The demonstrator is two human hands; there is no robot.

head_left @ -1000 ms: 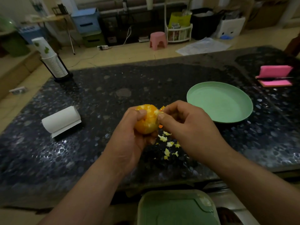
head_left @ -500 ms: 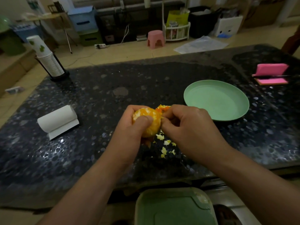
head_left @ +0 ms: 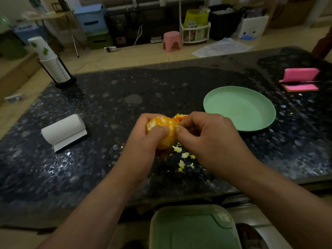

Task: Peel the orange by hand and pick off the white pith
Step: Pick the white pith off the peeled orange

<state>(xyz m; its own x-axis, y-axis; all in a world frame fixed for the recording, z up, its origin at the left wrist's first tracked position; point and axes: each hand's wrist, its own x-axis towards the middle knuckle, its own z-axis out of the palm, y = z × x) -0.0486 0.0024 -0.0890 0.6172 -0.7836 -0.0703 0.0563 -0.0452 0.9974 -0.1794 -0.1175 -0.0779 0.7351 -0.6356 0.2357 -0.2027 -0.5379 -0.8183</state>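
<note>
We hold the orange (head_left: 164, 126) over the counter (head_left: 125, 97) just left of the green plate (head_left: 239, 108), our left hand (head_left: 149, 141) wrapped round it in a full grip, thumb across the front, so it cannot roll while our right hand (head_left: 210, 139) has its grip closed to a thumb-and-finger pinch on pith (head_left: 177, 125) at the fruit's plate-ward side. The picked bits (head_left: 182, 159) lie near-left of the plate, probably sparing it for clean fruit, a paper roll (head_left: 63, 131) sits far left of it, and our knuckles hide the pinch

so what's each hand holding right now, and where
The left hand grips the orange round its left side; the right hand pinches its surface at the right edge.
</note>
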